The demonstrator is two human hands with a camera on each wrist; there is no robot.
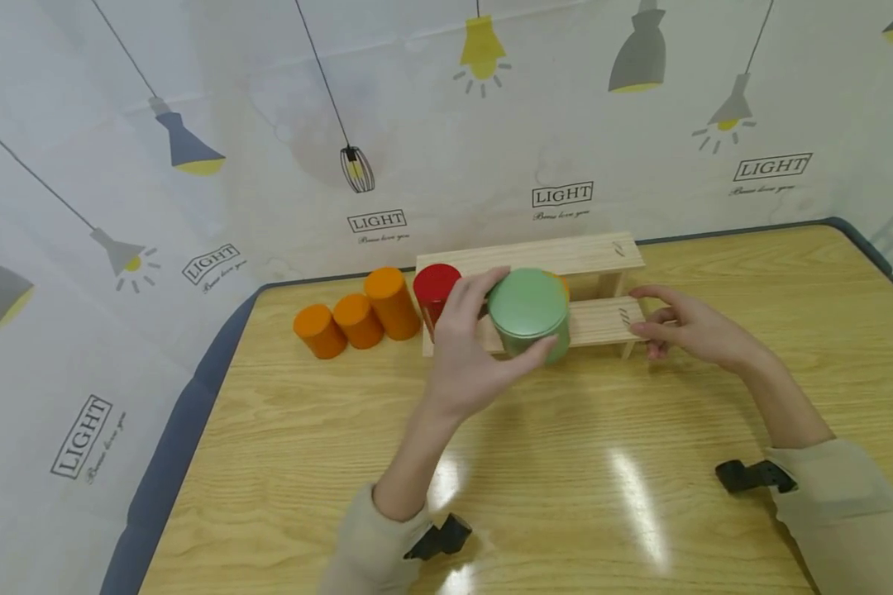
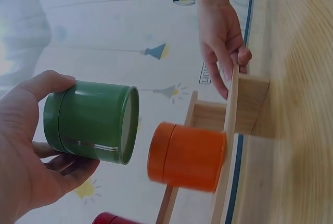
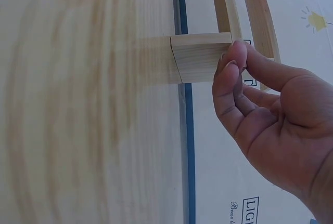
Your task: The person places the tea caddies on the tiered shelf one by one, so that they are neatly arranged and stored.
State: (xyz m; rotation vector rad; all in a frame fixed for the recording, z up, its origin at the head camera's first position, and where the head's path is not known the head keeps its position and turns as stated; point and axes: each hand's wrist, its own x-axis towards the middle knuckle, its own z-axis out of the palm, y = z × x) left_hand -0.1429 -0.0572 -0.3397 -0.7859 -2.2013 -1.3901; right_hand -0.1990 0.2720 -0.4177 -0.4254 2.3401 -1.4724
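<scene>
My left hand grips a green lidded canister, thumb on one side and fingers on the other. The left wrist view has this canister held in the air, apart from the wooden two-step rack. An orange canister stands on the rack's lower step; in the head view the green one hides most of it. Left of it is a red canister, partly behind my left hand. At the rack's right end, my right hand pinches the lower board's edge, other fingers curled.
Several orange canisters of differing heights, one being the tallest, stand on the wooden table left of the rack. Behind the rack, a white sheet printed with lamps hangs along the table's dark-edged back.
</scene>
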